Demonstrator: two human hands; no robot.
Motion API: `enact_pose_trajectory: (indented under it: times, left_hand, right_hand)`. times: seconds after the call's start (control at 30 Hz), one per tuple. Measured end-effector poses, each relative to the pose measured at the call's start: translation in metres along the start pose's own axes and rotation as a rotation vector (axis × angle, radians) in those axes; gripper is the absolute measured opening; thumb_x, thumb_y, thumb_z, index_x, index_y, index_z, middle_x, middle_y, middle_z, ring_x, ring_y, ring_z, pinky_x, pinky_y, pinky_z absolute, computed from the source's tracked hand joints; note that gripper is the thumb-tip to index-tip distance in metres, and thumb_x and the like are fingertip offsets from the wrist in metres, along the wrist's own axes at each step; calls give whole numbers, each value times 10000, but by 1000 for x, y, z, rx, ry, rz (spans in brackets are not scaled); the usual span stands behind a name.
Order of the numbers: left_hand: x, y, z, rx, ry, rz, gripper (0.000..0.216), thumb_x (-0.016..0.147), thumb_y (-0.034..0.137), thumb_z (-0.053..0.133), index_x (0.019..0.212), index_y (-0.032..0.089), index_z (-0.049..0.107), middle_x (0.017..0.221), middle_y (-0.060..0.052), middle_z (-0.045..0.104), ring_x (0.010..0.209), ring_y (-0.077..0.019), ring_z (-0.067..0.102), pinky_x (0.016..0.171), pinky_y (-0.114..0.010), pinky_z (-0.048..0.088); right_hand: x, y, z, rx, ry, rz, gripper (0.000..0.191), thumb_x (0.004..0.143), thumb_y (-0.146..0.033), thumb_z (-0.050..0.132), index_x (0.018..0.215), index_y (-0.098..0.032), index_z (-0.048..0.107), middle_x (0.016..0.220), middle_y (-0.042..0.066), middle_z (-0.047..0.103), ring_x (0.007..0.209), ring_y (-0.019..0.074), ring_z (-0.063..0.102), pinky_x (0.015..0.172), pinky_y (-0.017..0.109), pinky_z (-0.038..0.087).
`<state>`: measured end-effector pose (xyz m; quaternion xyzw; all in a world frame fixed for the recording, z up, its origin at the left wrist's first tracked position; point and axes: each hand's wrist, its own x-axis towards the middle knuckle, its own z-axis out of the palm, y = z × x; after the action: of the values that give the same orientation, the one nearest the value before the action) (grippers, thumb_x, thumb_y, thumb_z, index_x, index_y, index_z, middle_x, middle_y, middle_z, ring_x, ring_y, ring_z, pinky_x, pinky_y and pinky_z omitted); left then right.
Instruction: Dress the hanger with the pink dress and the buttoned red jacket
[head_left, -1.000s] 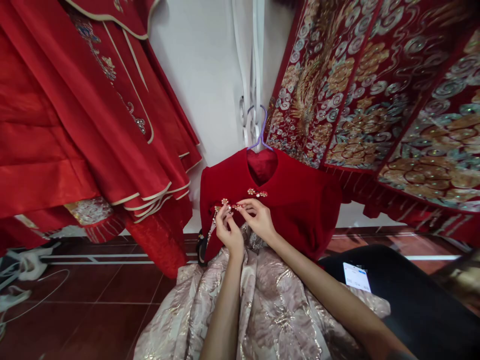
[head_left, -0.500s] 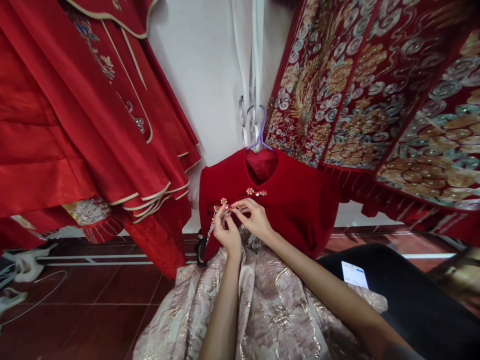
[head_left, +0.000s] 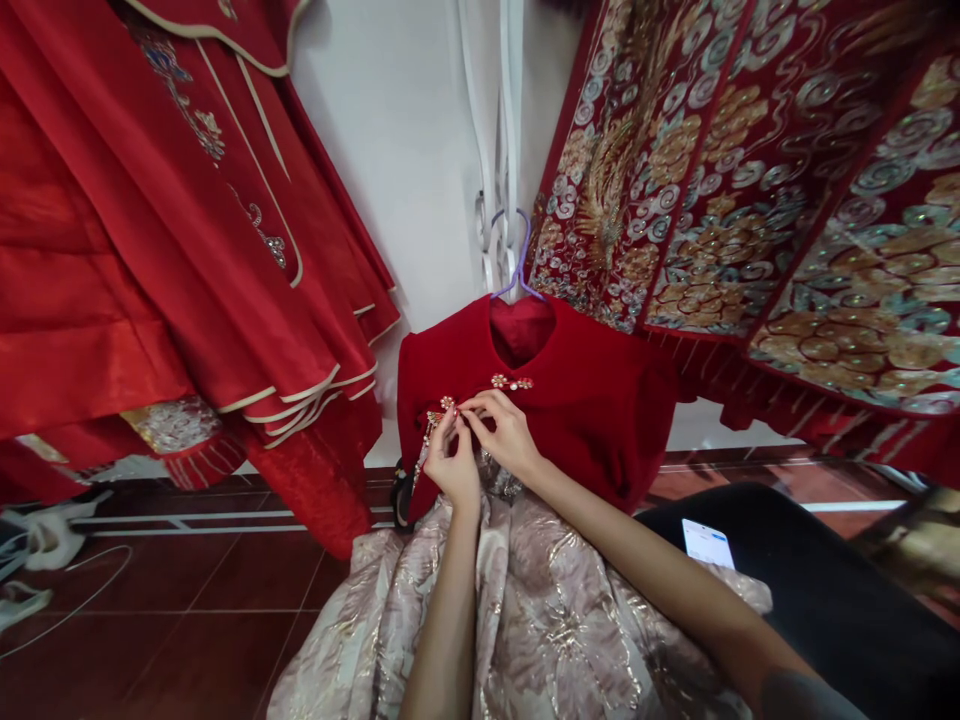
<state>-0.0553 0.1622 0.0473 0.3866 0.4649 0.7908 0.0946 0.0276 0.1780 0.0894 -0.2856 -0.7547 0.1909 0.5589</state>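
A red long-sleeved jacket [head_left: 592, 390] hangs on a purple hanger [head_left: 520, 262] in front of me. One jewelled clasp [head_left: 513, 382] sits below its neckline. A second jewelled clasp [head_left: 448, 403] lies lower and to the left, just above my fingertips. My left hand [head_left: 454, 468] is closed in a pinch at this lower clasp, beside a hanging beaded ornament [head_left: 427, 440]. From the right, my right hand [head_left: 501, 432] pinches at the same spot, its fingertips meeting the left ones. The fingers cover the part of the clasp between them.
Red garments [head_left: 247, 250] hang on the left, and a heavily embroidered red skirt [head_left: 720, 180] on the right. A phone [head_left: 707, 544] rests on a black seat [head_left: 825, 600]. Shiny patterned fabric [head_left: 555, 620] spreads below my arms. White shoes [head_left: 56, 535] stand on the tiled floor at left.
Both hands stay at the lower clasp, with only small finger shifts. The left thumb and fingertips have moved slightly closer to the right ones.
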Motion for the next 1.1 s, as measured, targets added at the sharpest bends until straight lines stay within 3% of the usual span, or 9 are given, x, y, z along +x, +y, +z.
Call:
enact_pose_trajectory:
  times: [0.2, 0.47, 0.57, 0.67, 0.77, 0.87, 0.97, 1.1]
  left_hand:
    - [10, 3, -8, 91, -38, 51, 272, 826, 342, 614, 1007, 153, 688, 950, -75, 724, 840, -169, 696, 809, -313, 563]
    - [45, 23, -30, 290, -341, 303, 160, 824, 289, 613, 921, 193, 694, 868, -31, 680, 757, -128, 656, 748, -260, 538]
    - [48, 20, -30, 227, -388, 230, 160, 822, 313, 614, 883, 185, 689, 876, -38, 680, 781, -135, 657, 737, -256, 538]
    - [45, 14, -30, 105, -425, 72, 258, 839, 339, 593, 1029, 175, 652, 945, -65, 688, 851, -151, 665, 752, -265, 544]
    - [42, 10, -35, 73, -360, 1, 326, 863, 335, 557, 1140, 169, 599, 984, -76, 691, 892, -157, 664, 804, -290, 535]
    - [39, 7, -45, 150, -277, -11, 210, 873, 298, 522, 981, 161, 639, 950, -69, 694, 909, -165, 658, 859, -312, 510]
    - [31, 0, -56, 257, -300, -37, 152, 846, 223, 511, 911, 169, 637, 924, -57, 665, 858, -160, 644, 841, -315, 506]
    - [11, -11, -64, 440, -248, 55, 238, 730, 123, 558, 957, 177, 605, 989, -68, 559, 846, -168, 577, 817, -333, 500]
  right_hand:
    - [4, 2, 1, -10, 20, -14, 167, 914, -247, 501, 997, -233, 645, 1003, 53, 591, 857, 160, 626, 819, 309, 544]
    - [9, 4, -1, -21, -13, -33, 165, 911, -238, 495, 998, -219, 635, 975, 54, 601, 781, 146, 613, 770, 304, 544]
    - [12, 5, 0, -34, 4, -27, 166, 905, -223, 496, 982, -210, 642, 965, 55, 603, 767, 139, 611, 770, 298, 545]
    - [15, 2, -3, -21, -28, 3, 191, 896, -208, 498, 1007, -208, 654, 962, 55, 623, 772, 136, 627, 760, 291, 557]
    - [9, -7, -18, 40, -138, 93, 229, 887, -209, 501, 1059, -211, 652, 1021, 57, 658, 840, 146, 660, 746, 281, 575]
    - [-11, -16, -46, 86, -273, 220, 234, 879, -240, 522, 1066, -196, 655, 1059, 65, 678, 906, 162, 672, 759, 279, 580]
    - [-38, -20, -79, 82, -349, 343, 241, 896, -284, 511, 1057, -184, 659, 995, 64, 706, 882, 168, 685, 769, 285, 576]
    - [-57, -24, -105, -2, -416, 449, 248, 902, -320, 507, 1029, -194, 678, 986, 61, 726, 891, 189, 694, 792, 301, 568]
